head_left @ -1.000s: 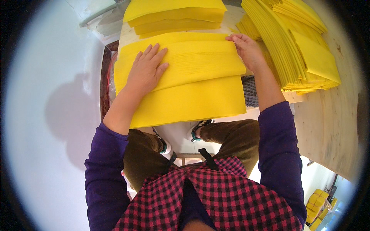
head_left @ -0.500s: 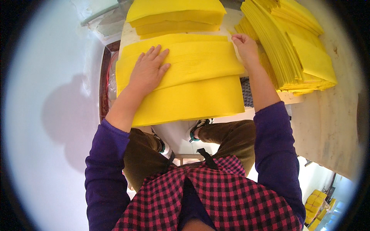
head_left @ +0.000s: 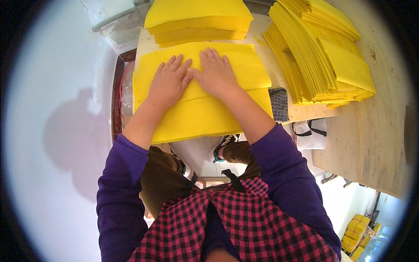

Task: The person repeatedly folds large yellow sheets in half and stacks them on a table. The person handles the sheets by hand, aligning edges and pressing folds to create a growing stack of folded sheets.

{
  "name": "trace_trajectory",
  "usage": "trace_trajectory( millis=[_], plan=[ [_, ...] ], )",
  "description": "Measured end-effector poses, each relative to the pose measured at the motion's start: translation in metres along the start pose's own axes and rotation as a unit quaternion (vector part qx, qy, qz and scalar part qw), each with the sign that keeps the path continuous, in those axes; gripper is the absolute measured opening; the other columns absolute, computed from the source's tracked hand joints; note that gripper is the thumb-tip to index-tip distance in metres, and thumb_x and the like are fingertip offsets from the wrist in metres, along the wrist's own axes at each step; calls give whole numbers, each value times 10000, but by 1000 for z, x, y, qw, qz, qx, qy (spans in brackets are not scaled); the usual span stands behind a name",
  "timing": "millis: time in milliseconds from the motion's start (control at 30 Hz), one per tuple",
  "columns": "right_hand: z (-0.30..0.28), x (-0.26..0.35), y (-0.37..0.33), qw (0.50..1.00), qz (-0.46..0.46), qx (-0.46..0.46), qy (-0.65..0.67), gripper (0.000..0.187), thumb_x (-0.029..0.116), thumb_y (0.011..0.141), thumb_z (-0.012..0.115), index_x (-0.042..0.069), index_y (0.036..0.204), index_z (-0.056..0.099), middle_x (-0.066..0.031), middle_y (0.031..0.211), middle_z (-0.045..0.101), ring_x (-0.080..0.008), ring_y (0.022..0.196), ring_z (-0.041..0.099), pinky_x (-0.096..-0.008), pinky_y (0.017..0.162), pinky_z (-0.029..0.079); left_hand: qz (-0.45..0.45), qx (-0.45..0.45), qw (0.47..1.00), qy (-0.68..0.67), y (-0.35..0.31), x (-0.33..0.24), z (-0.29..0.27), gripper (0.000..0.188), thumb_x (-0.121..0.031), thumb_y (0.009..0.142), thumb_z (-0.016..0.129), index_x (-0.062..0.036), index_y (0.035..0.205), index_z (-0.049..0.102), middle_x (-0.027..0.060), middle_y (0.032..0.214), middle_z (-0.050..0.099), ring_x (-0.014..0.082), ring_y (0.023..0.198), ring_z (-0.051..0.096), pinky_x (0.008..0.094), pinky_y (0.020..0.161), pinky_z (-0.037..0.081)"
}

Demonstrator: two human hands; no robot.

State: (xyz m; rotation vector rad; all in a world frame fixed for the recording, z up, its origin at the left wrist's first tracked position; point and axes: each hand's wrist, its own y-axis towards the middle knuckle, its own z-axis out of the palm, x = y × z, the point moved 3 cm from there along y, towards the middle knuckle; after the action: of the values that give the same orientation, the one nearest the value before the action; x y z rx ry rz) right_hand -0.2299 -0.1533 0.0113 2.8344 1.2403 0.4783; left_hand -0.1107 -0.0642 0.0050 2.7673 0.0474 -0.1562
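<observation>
Large yellow fabric sheets (head_left: 205,117) lie in front of me, with a folded-over yellow flap (head_left: 246,72) across their far half. My left hand (head_left: 169,81) rests flat on the flap, fingers spread. Beside it my right hand (head_left: 214,74) also lies flat on the flap, its fingers pointing away from me. The two thumbs are close together near the flap's middle. Neither hand grips anything.
Behind the sheets stands a tall yellow stack (head_left: 198,19). To the right, a pile of folded yellow pieces (head_left: 312,56) leans on the wooden table (head_left: 362,131). A dark textured pad (head_left: 278,105) sits between. A white bag (head_left: 310,135) is below the table's edge.
My right hand has moved left, from the flap's far right corner onto its middle, and its fingers have opened out flat. My left hand has stayed nearly in place.
</observation>
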Motion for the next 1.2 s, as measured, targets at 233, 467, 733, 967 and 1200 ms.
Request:
trace_trajectory(
  millis=[233,467,733,967,1200],
  plan=[
    [-9,-35,-17,997,51,23,-53,764,556,925,361,-12,1430,280,-171,1511,248,-264,1417,197,-448,1142,153,10,7,1000,4,-1,-2,-3,445,-321,941,474,-74,1310,497,176,1373,459,339,1301,391,477,1063,305],
    [-6,-38,-18,997,63,23,-49,799,586,915,352,-5,1444,252,-150,1526,218,-240,1423,181,-423,1154,123,0,15,998,-55,-11,4,-10,440,-306,937,485,-27,1277,499,217,1339,471,374,1274,404,489,1037,327],
    [-8,-39,-20,996,66,16,-60,772,573,927,339,0,1439,270,-157,1518,238,-243,1419,194,-418,1148,142,-79,42,995,-43,-36,17,-16,536,-344,952,459,65,1296,424,266,1381,399,386,1321,336,468,1078,278],
    [-10,-40,-22,997,71,21,-35,803,597,918,336,3,1451,240,-145,1531,207,-238,1425,171,-408,1159,111,-193,146,966,90,-38,34,-49,593,-419,967,393,47,1333,405,211,1422,382,337,1331,346,468,1083,274],
    [-9,-41,-21,997,67,26,-42,806,595,919,337,-6,1448,244,-155,1530,206,-242,1426,169,-417,1153,121,-101,94,989,59,40,-22,-37,571,-409,981,352,-15,1395,358,185,1467,328,326,1379,272,489,1108,232]
  ],
)
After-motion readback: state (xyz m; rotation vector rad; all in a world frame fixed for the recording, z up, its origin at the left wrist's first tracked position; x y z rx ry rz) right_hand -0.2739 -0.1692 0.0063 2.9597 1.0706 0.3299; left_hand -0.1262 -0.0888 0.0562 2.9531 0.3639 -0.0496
